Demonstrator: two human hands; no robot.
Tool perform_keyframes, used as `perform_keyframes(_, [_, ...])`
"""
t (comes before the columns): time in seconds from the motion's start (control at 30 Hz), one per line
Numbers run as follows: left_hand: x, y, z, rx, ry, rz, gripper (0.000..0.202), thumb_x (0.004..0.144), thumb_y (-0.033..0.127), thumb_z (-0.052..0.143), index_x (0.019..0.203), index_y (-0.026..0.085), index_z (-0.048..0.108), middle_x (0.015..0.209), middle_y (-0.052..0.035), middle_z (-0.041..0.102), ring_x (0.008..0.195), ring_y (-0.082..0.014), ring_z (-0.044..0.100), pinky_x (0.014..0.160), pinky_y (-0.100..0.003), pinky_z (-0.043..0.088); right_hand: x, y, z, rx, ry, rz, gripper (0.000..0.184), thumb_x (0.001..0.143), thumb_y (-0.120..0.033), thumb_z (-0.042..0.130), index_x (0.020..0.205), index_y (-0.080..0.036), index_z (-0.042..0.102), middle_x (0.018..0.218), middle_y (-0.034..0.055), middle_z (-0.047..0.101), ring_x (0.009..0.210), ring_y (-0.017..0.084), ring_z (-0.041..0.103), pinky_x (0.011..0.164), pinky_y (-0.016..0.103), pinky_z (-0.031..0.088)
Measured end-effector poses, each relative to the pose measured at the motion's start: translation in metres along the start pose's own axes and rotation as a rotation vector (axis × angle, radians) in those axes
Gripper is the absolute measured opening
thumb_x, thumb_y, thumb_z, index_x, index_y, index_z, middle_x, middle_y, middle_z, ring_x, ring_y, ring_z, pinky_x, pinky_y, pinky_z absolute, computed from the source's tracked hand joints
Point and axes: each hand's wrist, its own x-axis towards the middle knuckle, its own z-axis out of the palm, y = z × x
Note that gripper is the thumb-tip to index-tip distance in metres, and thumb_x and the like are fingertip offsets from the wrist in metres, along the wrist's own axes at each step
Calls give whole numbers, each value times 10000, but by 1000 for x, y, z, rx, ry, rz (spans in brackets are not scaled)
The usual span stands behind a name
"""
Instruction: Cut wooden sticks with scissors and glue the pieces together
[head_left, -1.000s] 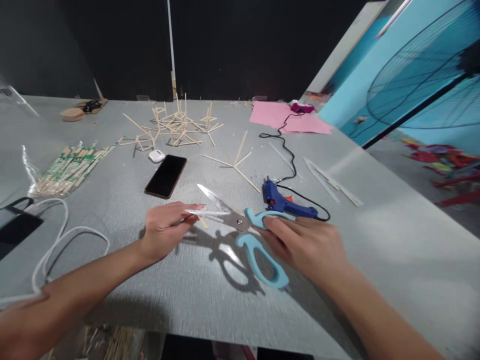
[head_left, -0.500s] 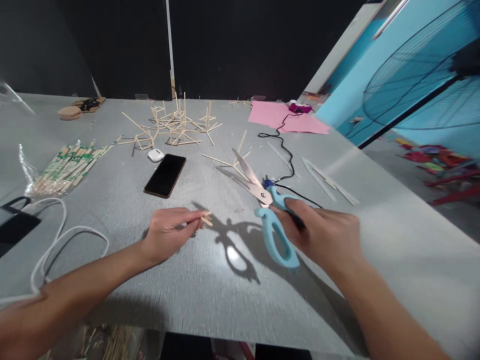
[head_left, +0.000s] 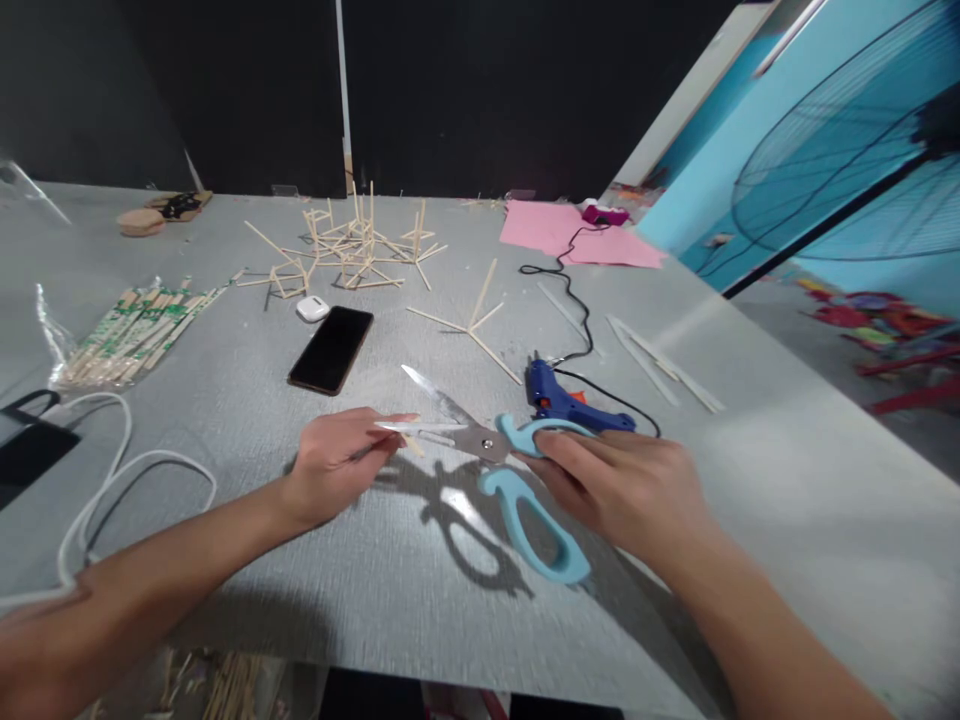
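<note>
My left hand (head_left: 341, 465) pinches short wooden sticks (head_left: 413, 445), whose pale ends poke out past the fingertips. In my right hand (head_left: 626, 490) is a pair of light blue scissors (head_left: 541, 530), with the blades spread apart. One blade's tip reaches in front of my left fingertips; whether it touches the sticks I cannot tell. Just beyond my right hand lies a blue glue gun (head_left: 562, 400) on its side. A small joined piece of wooden sticks (head_left: 472, 328) stands on the table ahead of the scissors.
A larger stick framework (head_left: 360, 250) stands at the back. A black phone (head_left: 331, 350) and a white earbud case (head_left: 312, 308) lie before it. Packaged chopsticks (head_left: 135, 335) and a white cable (head_left: 127, 460) are on the left. Pink paper (head_left: 547, 230) lies at the back right; a fan (head_left: 847, 200) stands beyond.
My right hand has swung the scissors left and down, bringing the blades to my left fingertips. The glue gun, mostly covered before, now shows. My left hand has hardly moved.
</note>
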Motion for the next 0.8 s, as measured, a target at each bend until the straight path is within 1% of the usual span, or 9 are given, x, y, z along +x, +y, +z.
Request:
perform_keyframes(0.2, [0, 0, -2, -24, -23, 10, 212, 971, 53, 668, 1040, 213, 788, 1005, -50, 840, 816, -163, 793, 692, -265, 647, -1, 0, 0, 37, -32, 18, 335, 1101, -354, 525, 824, -206, 641, 550, -35, 609, 449, 138, 506, 529, 291, 318])
perform_keyframes(0.37, [4, 5, -9, 43, -41, 28, 213, 976, 62, 652, 968, 225, 789, 843, -22, 820, 782, -183, 800, 696, -280, 658, -3, -9, 5, 39, -47, 109, 371, 1101, -356, 490, 824, -194, 677, 518, -21, 593, 426, 136, 515, 502, 287, 285])
perform_keyframes(0.47, [5, 8, -11, -37, -196, 181, 262, 987, 71, 640, 1165, 218, 763, 997, -59, 833, 885, -198, 810, 779, -304, 683, -5, -4, 9, -71, -72, 252, 497, 1128, -415, 379, 857, -179, 722, 443, -13, 526, 365, 140, 442, 466, 285, 221])
perform_keyframes(0.53, [3, 7, -8, -104, -273, 238, 318, 982, 66, 656, 1265, 193, 725, 1034, -81, 833, 895, -200, 811, 780, -307, 692, -7, 4, 11, -182, -83, 346, 584, 1126, -493, 342, 844, -167, 736, 404, -4, 495, 323, 139, 374, 453, 290, 173])
perform_keyframes(0.57, [1, 6, -6, -109, -242, 198, 318, 980, 60, 663, 1265, 184, 725, 987, -72, 835, 846, -188, 812, 740, -288, 692, -8, 8, 12, -214, -66, 376, 603, 1119, -527, 349, 840, -163, 740, 400, 1, 499, 317, 141, 373, 452, 290, 169])
perform_keyframes(0.6, [-1, 4, -3, -96, -166, 118, 298, 981, 57, 664, 1241, 186, 735, 926, -50, 834, 781, -170, 807, 687, -261, 687, -8, 11, 13, -212, -39, 394, 598, 1114, -541, 365, 855, -159, 745, 408, 4, 514, 322, 142, 400, 450, 285, 186])
perform_keyframes(0.63, [-3, 2, 0, -89, -81, 30, 275, 983, 63, 670, 1211, 194, 749, 883, -28, 832, 722, -151, 799, 632, -233, 678, -7, 12, 13, -178, -12, 388, 573, 1112, -536, 389, 877, -156, 747, 421, 1, 531, 333, 142, 435, 450, 277, 213])
perform_keyframes(0.7, [-6, -1, 5, -94, 20, -86, 246, 982, 84, 691, 1180, 211, 764, 874, -4, 833, 678, -131, 792, 575, -201, 667, -5, 10, 14, -97, 30, 326, 491, 1106, -496, 458, 891, -158, 741, 456, -9, 568, 364, 133, 505, 459, 264, 264])
perform_keyframes(0.8, [-6, -2, 8, -99, 3, -105, 219, 990, 90, 689, 1151, 213, 771, 952, -13, 842, 720, -130, 805, 634, -214, 690, -3, 2, 16, -32, 10, 198, 418, 1093, -439, 526, 831, -175, 715, 498, -19, 604, 395, 124, 558, 468, 274, 278])
